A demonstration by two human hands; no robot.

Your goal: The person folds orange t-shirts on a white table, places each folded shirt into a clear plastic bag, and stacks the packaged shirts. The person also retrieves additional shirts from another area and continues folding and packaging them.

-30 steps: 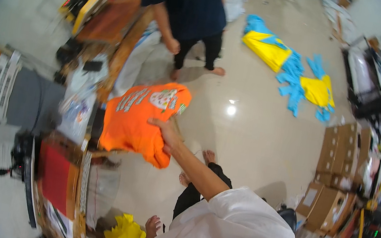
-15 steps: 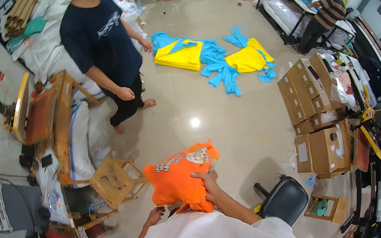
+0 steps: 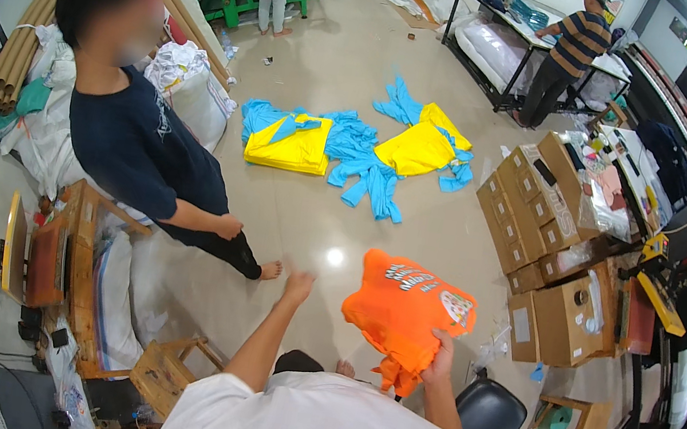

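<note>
A bunched orange garment [image 3: 407, 310] with white and coloured prints hangs in front of me, slightly right of centre. My right hand [image 3: 439, 358] grips its lower right side, and loose folds dangle below. Held out over the floor to the left of it, my left hand [image 3: 296, 286] is apart from the garment. Motion smears its fingers, so their pose is unclear. On the floor farther off lie folded yellow and light blue garments: one yellow piece [image 3: 289, 148] at the left, another yellow piece [image 3: 428, 145] at the right, with a blue heap [image 3: 354, 137] between them.
A person in a dark shirt [image 3: 135, 141] stands at the left, near white sacks and a wooden stand. Stacked cardboard boxes [image 3: 564, 326] line the right, with a black stool seat [image 3: 492, 413] nearer me. A wooden stool [image 3: 165, 375] stands low left. Two more people are at far tables.
The orange garment has swung right in my right hand, its print now turned upward. My left hand has come up and forward from beside me. The person at the left has shifted left.
</note>
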